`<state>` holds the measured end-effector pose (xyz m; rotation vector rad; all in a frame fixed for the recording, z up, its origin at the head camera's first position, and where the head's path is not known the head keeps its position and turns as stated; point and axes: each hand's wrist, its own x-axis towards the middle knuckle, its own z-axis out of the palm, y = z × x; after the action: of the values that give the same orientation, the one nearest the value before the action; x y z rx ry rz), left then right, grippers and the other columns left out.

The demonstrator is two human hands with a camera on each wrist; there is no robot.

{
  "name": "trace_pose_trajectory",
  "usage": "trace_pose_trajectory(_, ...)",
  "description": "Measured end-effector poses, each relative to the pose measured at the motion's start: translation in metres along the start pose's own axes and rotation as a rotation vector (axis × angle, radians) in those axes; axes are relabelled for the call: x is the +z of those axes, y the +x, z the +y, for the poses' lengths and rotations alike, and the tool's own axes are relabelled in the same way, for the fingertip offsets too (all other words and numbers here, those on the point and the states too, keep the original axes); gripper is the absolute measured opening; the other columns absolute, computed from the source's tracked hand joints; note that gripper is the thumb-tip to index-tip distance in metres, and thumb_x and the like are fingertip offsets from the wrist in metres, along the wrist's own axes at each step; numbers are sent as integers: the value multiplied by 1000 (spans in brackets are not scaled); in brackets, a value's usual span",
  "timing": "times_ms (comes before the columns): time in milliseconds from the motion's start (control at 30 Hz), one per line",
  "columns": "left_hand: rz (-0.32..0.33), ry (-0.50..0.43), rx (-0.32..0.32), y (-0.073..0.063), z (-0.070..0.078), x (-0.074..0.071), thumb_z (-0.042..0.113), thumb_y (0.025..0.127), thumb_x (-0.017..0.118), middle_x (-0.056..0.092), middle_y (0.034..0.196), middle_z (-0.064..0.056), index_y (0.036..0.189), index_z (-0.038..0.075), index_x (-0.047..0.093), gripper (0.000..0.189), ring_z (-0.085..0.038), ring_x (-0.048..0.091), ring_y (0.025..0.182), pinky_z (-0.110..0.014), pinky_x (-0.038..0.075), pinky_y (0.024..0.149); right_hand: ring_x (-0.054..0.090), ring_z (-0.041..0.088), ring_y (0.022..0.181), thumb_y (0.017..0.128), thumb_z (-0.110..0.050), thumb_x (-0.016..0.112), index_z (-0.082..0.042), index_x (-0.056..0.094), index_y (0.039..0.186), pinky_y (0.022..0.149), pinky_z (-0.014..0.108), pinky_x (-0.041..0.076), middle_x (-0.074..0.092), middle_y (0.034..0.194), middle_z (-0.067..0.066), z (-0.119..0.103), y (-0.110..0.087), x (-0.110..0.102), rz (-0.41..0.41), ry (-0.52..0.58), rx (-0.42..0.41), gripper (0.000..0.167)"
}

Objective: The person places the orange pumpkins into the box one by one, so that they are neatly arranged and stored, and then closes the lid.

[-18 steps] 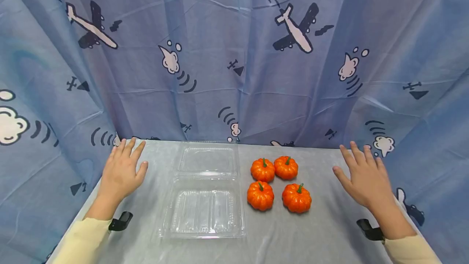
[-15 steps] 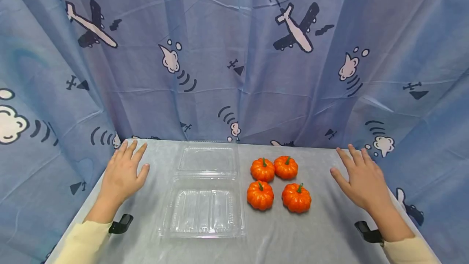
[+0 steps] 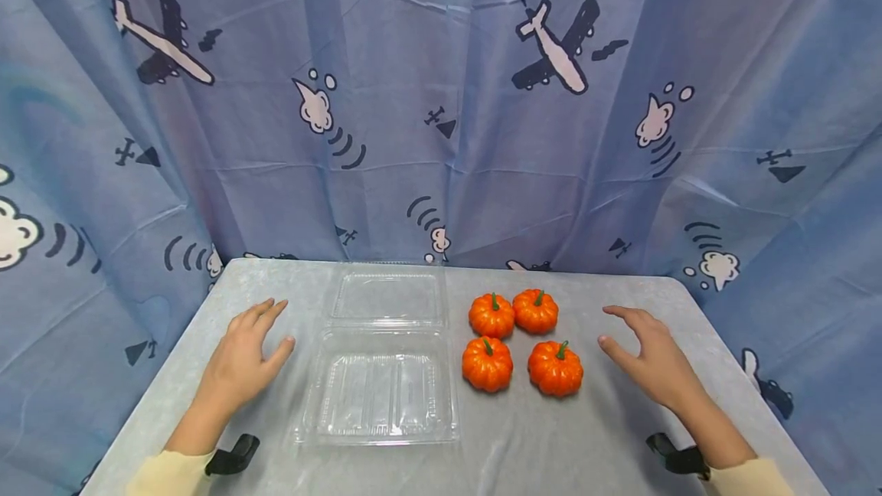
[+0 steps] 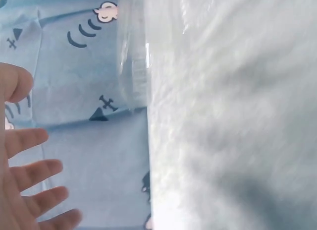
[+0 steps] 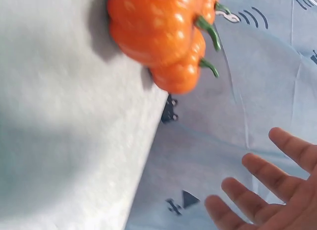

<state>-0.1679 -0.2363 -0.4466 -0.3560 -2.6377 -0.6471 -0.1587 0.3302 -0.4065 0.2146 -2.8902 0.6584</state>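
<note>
My left hand (image 3: 241, 362) hovers over the table at the left, fingers spread and holding nothing. Just right of it lies a clear plastic clamshell box (image 3: 308, 396), its lid (image 3: 389, 297) folded back away from me. Several small orange pumpkins with green stems sit in a cluster right of the box; the near right pumpkin (image 3: 555, 370) is closest to my right hand (image 3: 651, 362). That hand holds nothing either, its thumb and fingers apart and pointing toward the pumpkins. In the right wrist view its fingers (image 5: 270, 173) are below and right of a pumpkin (image 5: 153, 27).
A light grey cloth covers the table (image 3: 524, 450). Behind the far edge and along both sides hangs a blue curtain (image 3: 386, 136) printed with airplanes. Black straps with camera mounts (image 3: 234, 455) sit on both wrists.
Both hands have drawn inward and toward me, the right one nearer the pumpkins and the left nearer the box. The box and pumpkins stay in place; the head view has shifted slightly.
</note>
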Motion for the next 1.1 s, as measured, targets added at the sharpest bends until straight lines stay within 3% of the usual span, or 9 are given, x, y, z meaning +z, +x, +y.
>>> trace_pose_trajectory(233,-23,-235,-58,-19,4,14,15,90,63,53,134,-21,136,3,51,48,-43,47,124,-59,40,98,51,45,116,93,-34,62,-4,49,134,88,60,49,49,136,23,0,-6,23,-38,155,53,53)
trace_pose_trajectory(400,-40,-319,-136,-27,5,24,11,92,61,53,134,-21,137,2,50,47,-41,52,119,-55,51,88,53,44,115,92,-29,64,-3,49,134,88,57,51,50,134,23,-1,-9,34,-50,227,52,51)
trace_pose_trajectory(700,-86,-466,-238,-37,9,34,9,95,58,53,138,-17,137,7,51,43,-37,58,117,-36,55,88,55,46,113,90,-23,67,-1,49,133,85,56,53,50,134,24,-2,-11,48,-54,307,34,52)
trace_pose_trajectory(833,-108,-537,-271,-40,10,37,11,96,56,52,140,-15,139,9,50,43,-25,59,116,-28,53,92,56,45,113,90,-25,68,-2,48,135,86,57,53,49,137,23,-2,-11,53,-68,310,54,55)
trace_pose_trajectory(967,-123,-636,-276,-44,9,41,8,97,52,51,141,-18,140,7,48,42,-9,59,114,-17,51,88,57,45,112,89,-27,69,-3,48,135,86,56,53,49,137,25,-1,-12,58,-94,319,91,56)
trace_pose_trajectory(1100,-139,-739,-294,-46,7,45,3,96,51,48,141,-22,139,3,47,43,-3,58,113,-16,52,85,57,45,111,88,-27,69,-3,48,136,85,54,54,50,135,27,0,-12,63,-113,341,118,57)
